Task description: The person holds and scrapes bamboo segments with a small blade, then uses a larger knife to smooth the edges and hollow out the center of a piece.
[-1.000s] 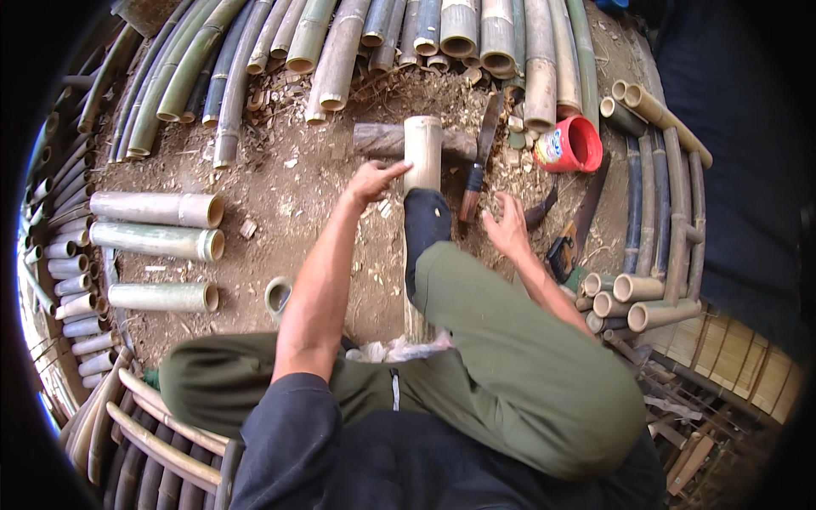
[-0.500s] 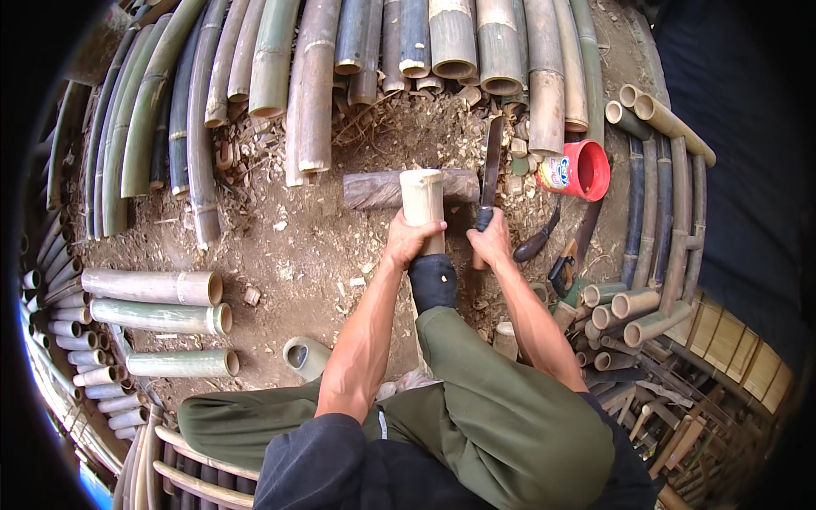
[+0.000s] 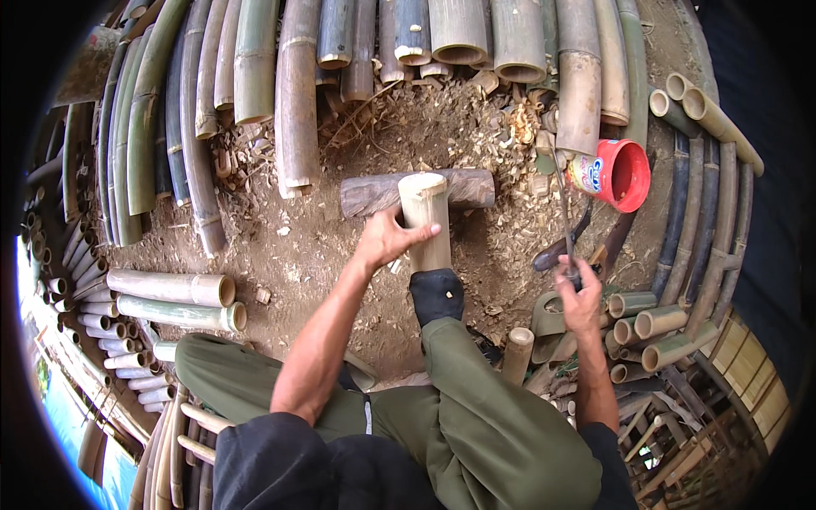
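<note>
Left grip [image 3: 391, 242]: moderately wide, closed around a bamboo piece [image 3: 432, 252]. The thumb crosses the upper face; the other fingertips are hidden at the far side of the piece.

Bamboo piece: located directly in the left grip. It is a round, cream-coloured length with a pale, flat end face. Its far part lies across a dark, rough-surfaced log [image 3: 364, 197], just beyond the grip. A black sock [image 3: 437, 297] on the person's foot covers the piece just behind the grip.

Right grip [image 3: 580, 297]: narrow, fingers curled around the dark handle of a knife [image 3: 563, 197]. The blade is metal, points forward from the grip and shows as a thin strip. It is well apart from the bamboo piece.

Surroundings: a red tub [image 3: 631, 161], round-mouthed and smooth, lies on its side ahead of the right grip. A curved tool [image 3: 551, 257] with a dark handle lies just to the front left of that grip. Ahead of both grips are long, hollow bamboo poles [image 3: 297, 93], grey to green, with ringed joints. Left of the left grip, shorter bamboo tubes [image 3: 174, 287] lie on brown earth [image 3: 306, 234] strewn with angular wood chips.
</note>
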